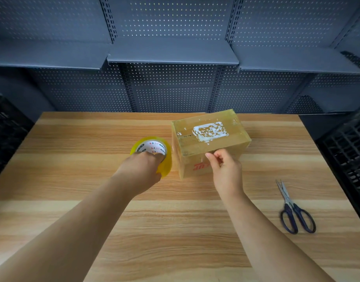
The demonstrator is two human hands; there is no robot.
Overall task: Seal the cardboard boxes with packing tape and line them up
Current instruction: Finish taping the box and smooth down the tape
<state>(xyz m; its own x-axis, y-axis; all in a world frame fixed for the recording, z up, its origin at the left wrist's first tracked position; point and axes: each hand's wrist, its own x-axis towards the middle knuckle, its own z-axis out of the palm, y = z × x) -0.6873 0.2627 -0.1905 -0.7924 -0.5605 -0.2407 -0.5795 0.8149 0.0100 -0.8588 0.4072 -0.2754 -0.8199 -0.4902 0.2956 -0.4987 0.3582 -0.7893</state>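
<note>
Two hands work: left hand (pixel 141 169) fingers (pixel 154 156) hook the tape roll (pixel 167 164), right hand (pixel 226 169) pinches the cardboard box (pixel 205 143) edge.

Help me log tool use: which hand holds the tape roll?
The left hand, fingers hooked inside the tape roll; the right hand pinches at the box edge.

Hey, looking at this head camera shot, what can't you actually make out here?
Fingertips of the left hand: head view, tucked inside the packing tape roll core.
Red print on the cardboard box front: head view, partly covered by the right hand.
Torn label on top: too smeared to read.
What the right hand pinches at the top edge: too small to tell.
</note>
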